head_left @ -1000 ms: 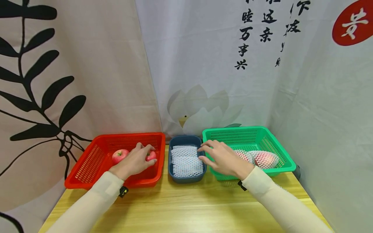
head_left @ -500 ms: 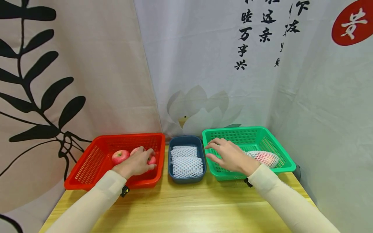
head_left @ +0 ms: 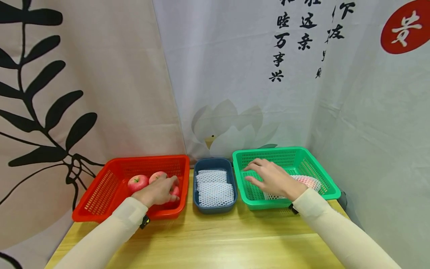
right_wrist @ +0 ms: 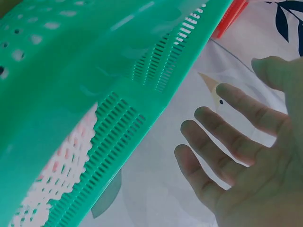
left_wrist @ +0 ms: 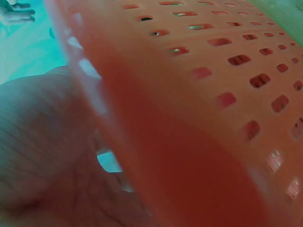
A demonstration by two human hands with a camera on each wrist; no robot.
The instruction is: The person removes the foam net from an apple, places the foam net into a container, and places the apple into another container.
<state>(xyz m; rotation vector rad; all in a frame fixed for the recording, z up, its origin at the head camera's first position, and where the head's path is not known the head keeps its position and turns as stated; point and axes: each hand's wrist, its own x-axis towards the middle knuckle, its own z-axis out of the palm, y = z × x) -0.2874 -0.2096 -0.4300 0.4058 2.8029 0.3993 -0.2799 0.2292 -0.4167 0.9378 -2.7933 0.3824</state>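
Observation:
My left hand (head_left: 156,191) reaches into the red basket (head_left: 97,209), thumb and fingers either side of a red apple (head_left: 175,191) at its right end. In the left wrist view the basket's wall hides most of that grip. Two more apples lie beside it, a left apple (head_left: 137,183) and a middle apple (head_left: 156,176). Over the green basket (head_left: 327,175) hovers my right hand (head_left: 273,178), its fingers spread and holding nothing. Below and behind it lies fruit in white foam netting (head_left: 309,182), partly covered by the hand.
Between the baskets stands a small dark-blue tray (head_left: 215,210) with white foam net sleeves (head_left: 215,193) stacked in it. All the containers stand along the back of the wooden table (head_left: 201,239), close to a printed curtain (head_left: 218,74).
My right hand has drawn right, from the blue tray's edge to over the green basket. The left hand has barely shifted over the apple, and the middle apple shows more.

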